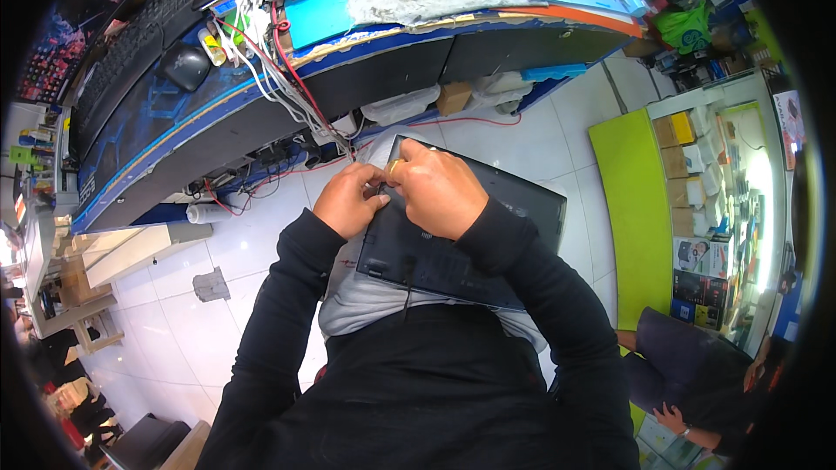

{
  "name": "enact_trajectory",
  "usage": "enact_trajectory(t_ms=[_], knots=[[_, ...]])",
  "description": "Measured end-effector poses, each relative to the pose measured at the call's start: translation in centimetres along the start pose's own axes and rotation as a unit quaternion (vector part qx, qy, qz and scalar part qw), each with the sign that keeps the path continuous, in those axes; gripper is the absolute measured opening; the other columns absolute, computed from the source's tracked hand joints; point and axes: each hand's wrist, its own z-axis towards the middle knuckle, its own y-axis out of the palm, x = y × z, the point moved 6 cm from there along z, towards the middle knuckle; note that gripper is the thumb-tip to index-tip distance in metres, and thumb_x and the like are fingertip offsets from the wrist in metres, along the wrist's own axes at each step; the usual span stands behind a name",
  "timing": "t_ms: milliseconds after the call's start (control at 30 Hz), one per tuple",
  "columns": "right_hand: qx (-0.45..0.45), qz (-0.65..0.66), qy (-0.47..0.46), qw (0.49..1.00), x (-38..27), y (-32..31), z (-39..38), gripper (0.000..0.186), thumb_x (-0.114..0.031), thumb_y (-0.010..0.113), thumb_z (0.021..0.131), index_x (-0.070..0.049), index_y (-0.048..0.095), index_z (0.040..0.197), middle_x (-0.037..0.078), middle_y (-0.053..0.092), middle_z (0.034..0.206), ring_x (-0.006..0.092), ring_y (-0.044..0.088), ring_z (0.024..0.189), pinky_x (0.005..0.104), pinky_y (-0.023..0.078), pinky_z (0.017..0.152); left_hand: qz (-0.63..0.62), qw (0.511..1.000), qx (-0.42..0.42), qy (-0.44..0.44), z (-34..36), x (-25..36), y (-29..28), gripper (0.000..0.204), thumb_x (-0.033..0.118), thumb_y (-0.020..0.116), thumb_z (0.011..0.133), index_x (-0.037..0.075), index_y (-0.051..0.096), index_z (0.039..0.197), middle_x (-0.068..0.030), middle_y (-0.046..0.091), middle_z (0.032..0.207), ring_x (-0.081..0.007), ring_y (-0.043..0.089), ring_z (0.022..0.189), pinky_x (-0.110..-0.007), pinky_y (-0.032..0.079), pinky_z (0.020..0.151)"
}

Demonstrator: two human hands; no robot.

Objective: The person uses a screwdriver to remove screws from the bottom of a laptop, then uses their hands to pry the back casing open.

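A dark laptop (461, 261) lies bottom side up across my lap, with a cable over its lower part. My left hand (348, 198) is closed at its upper left edge, thumb resting on the casing. My right hand (440, 189), with a gold-coloured ring, is curled over the same corner, fingertips close to those of my left hand. Whatever the right fingertips hold, if anything, is hidden.
A cluttered counter (435, 52) curves ahead, with tangled cables (287, 96) hanging down. A green bench (636, 209) and display shelves (701, 174) stand right; a seated person (679, 365) is lower right. Pale furniture (144, 248) is left, on the tiled floor (174, 322).
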Motion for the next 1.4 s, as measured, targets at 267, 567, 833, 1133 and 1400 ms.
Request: enact_trajectory(t_ms=[267,567,833,1133,1400], knots=[[-0.010,-0.067,-0.026,0.997,-0.8,-2.3,-0.8,0.011,-0.010,0.076,0.089,-0.005,0.073,0.098,0.016,0.067,0.095,0.0388,0.072,0.085,0.0498,0.057,0.074,0.061,0.997,0.046,0.032,-0.2,0.4,0.0,0.017,0.014,0.082,0.088,0.001,0.074,0.093,-0.0171,0.068,0.090,-0.0376,0.069,0.082,-0.046,0.055,0.075],[0.211,0.156,0.137,0.955,11.7,-19.5,-4.3,0.016,-0.015,0.073,0.100,-0.001,0.071,0.109,0.010,0.073,0.096,0.0241,0.070,0.093,0.0378,0.058,0.082,0.217,0.961,0.145,0.092,0.1,4.4,2.4,0.066,0.027,0.085,0.088,-0.006,0.058,0.138,-0.0255,0.059,0.143,-0.0469,0.055,0.135,-0.054,0.045,0.113],[0.392,0.227,0.222,0.863,28.4,-31.6,0.6,0.041,-0.036,0.066,0.110,0.002,0.069,0.093,0.003,0.063,0.080,0.0094,0.062,0.069,0.0278,0.059,0.072,0.316,0.940,0.028,0.124,7.8,6.5,6.0,0.070,0.054,0.073,0.095,-0.002,0.064,0.137,-0.0211,0.064,0.135,-0.0407,0.056,0.132,-0.062,0.033,0.121],[0.457,0.190,0.188,0.849,42.4,-43.3,12.2,0.030,-0.027,0.070,0.105,0.001,0.078,0.114,0.005,0.071,0.088,0.0159,0.068,0.074,0.0329,0.059,0.069,0.320,0.945,-0.005,0.075,10.9,6.0,6.4,0.060,0.054,0.071,0.096,0.002,0.069,0.124,-0.0173,0.068,0.118,-0.0372,0.060,0.117,-0.057,0.038,0.113],[0.482,0.116,0.238,0.835,47.0,-44.8,16.3,0.029,-0.029,0.075,0.100,-0.002,0.078,0.110,0.007,0.070,0.087,0.0177,0.070,0.071,0.0357,0.061,0.060,0.329,0.943,-0.008,0.058,11.0,5.7,6.3,0.060,0.055,0.071,0.095,0.003,0.070,0.123,-0.0165,0.067,0.116,-0.0373,0.060,0.115,-0.057,0.040,0.111]])
